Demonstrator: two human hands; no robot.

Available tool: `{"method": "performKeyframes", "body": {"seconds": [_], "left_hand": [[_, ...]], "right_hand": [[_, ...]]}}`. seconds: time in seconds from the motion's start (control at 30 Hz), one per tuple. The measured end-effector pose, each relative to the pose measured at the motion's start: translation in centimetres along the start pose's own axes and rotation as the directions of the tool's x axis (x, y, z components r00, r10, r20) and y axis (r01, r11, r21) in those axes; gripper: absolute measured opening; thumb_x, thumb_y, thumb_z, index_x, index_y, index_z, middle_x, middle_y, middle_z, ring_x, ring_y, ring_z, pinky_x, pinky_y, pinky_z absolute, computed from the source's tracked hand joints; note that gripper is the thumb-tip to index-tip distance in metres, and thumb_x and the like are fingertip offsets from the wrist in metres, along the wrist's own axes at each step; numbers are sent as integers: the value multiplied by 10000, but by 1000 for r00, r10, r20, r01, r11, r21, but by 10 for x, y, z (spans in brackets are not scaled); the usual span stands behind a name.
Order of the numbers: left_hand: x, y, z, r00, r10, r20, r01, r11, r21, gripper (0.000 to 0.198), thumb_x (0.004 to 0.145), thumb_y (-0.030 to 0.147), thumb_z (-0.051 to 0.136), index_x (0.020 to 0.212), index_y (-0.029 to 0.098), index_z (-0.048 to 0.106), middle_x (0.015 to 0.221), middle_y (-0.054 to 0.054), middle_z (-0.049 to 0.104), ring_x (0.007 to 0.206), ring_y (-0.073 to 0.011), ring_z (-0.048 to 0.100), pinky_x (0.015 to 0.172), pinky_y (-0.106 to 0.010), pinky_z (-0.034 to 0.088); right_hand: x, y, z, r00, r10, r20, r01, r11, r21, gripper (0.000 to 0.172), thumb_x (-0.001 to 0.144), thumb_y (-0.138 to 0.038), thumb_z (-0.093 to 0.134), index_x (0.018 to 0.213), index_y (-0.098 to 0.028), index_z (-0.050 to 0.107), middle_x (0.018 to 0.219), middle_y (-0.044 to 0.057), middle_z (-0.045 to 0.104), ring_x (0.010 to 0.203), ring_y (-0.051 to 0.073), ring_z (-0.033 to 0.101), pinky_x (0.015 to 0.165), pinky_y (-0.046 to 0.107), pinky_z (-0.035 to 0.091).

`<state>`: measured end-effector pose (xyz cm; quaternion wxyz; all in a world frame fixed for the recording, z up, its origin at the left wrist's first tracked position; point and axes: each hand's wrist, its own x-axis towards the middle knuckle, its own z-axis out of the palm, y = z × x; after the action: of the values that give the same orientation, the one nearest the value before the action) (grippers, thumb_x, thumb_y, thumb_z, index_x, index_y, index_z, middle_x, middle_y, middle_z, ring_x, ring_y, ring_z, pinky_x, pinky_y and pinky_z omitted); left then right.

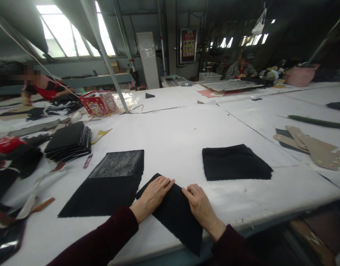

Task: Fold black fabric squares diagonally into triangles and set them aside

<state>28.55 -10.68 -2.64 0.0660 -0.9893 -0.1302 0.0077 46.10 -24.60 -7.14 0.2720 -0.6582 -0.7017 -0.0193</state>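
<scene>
A piece of black fabric point(181, 210) lies askew at the table's front edge, one corner hanging over it. My left hand point(155, 192) rests on its upper part with the fingers stretched out flat. At the fabric's right edge, my right hand point(199, 205) has its thumb and curled fingers closed on the cloth. Just left is a stack of black fabric pieces point(109, 195), its top piece showing a grey speckled band along the far end. Another black fabric stack point(236, 162) lies to the right, apart from both hands.
Folded dark pieces point(66, 140) are piled at left near small pink-handled snips point(88, 161). Beige pattern pieces point(311, 146) lie at right, below a long green strip point(319, 121). A metal pole point(109, 62) rises beside a red patterned box point(99, 103). Two people sit farther back.
</scene>
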Motion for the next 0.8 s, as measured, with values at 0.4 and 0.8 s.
{"method": "performKeyframes", "body": {"seconds": [0.4, 0.8], "left_hand": [[10, 17, -5, 998, 65, 22, -65, 998, -6, 523, 930, 91, 380, 1444, 185, 351, 1187, -85, 550, 1086, -214, 506, 1006, -350, 409], [15, 43, -11, 998, 62, -1, -62, 997, 47, 590, 902, 98, 425, 1455, 285, 337, 1211, -69, 530, 1096, -224, 494, 1032, -401, 380]], "right_hand": [[-26, 13, -18, 1000, -6, 16, 7, 1000, -18, 296, 942, -48, 438, 1178, -133, 594, 951, 85, 525, 891, 235, 455, 806, 372, 419], [-41, 16, -32, 998, -12, 55, 16, 997, -79, 254, 936, -67, 503, 1161, -141, 594, 943, 65, 526, 900, 222, 453, 798, 355, 414]]}}
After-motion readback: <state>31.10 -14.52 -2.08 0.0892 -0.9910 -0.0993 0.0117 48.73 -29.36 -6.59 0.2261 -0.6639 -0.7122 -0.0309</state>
